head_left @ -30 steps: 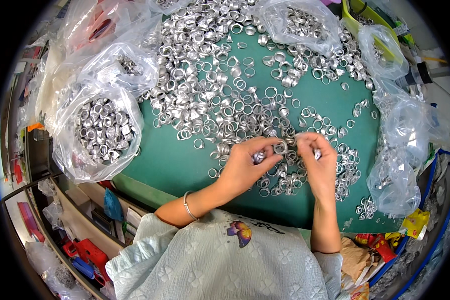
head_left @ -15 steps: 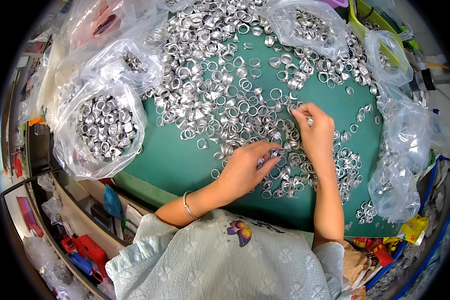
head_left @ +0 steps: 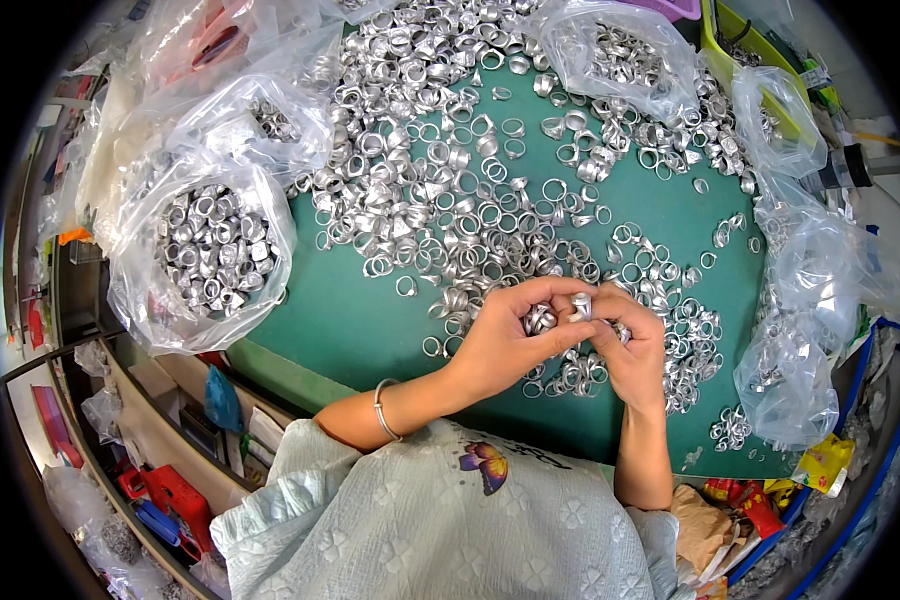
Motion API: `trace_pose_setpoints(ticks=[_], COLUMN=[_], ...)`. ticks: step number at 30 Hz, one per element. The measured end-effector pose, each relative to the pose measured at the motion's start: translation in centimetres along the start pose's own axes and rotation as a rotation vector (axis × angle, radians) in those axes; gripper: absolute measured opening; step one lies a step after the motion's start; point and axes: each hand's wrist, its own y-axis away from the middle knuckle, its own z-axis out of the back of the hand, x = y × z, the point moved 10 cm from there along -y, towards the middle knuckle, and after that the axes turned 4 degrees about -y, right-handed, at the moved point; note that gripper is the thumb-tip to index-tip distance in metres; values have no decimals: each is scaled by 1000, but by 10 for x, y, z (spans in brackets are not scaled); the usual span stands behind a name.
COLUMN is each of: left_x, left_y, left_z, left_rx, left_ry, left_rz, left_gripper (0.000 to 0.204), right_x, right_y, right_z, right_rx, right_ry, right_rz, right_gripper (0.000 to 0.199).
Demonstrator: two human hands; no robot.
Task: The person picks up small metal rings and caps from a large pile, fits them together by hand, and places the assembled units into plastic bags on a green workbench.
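Both hands meet over the near part of a green work surface (head_left: pixel 370 335) strewn with silver-coloured metal rings (head_left: pixel 400 205). My left hand (head_left: pixel 518 325) is curled around several rings (head_left: pixel 540 319), and a ring (head_left: pixel 581 305) shows upright between its thumb and fingertips. Against those fingertips rests my right hand (head_left: pixel 630 350), its fingers closed, with rings (head_left: pixel 621 332) peeking out of its curl. Loose rings (head_left: pixel 578 375) lie just below the hands, and more (head_left: pixel 695 340) lie beside the right wrist. What sits deeper in each palm is hidden.
At the left stands an open clear plastic bag (head_left: pixel 270 225) full of rings; another bag (head_left: pixel 660 75) holds rings at the far right. Clear bags (head_left: pixel 790 390) line the right edge near a small ring pile (head_left: pixel 731 428). A yellow-green bin (head_left: pixel 770 85) stands far right. Open drawers (head_left: pixel 170 400) lie at the left.
My right hand has come back toward me from the far rings and now touches my left hand. The left hand has shifted slightly right, and a ring now shows between the fingertips.
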Motion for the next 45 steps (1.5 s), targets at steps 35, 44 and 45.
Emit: trace_pose_setpoints(ticks=[35,44,45], left_x=[9,11,9], left_y=[27,31,32], left_z=[46,53,51], left_rx=[-156,-177,-188], left_ry=[-488,-517,-529], left_rz=[-12,-13,-50], left_gripper=[15,12,12], right_x=[-18,6,10], right_y=[-48,-32,-34], right_z=[-4,-2,-17], right_rx=[30,-143,-101], right_ry=[1030,947,903], right_rz=[-138,-18,73], right_gripper=[12,19,20])
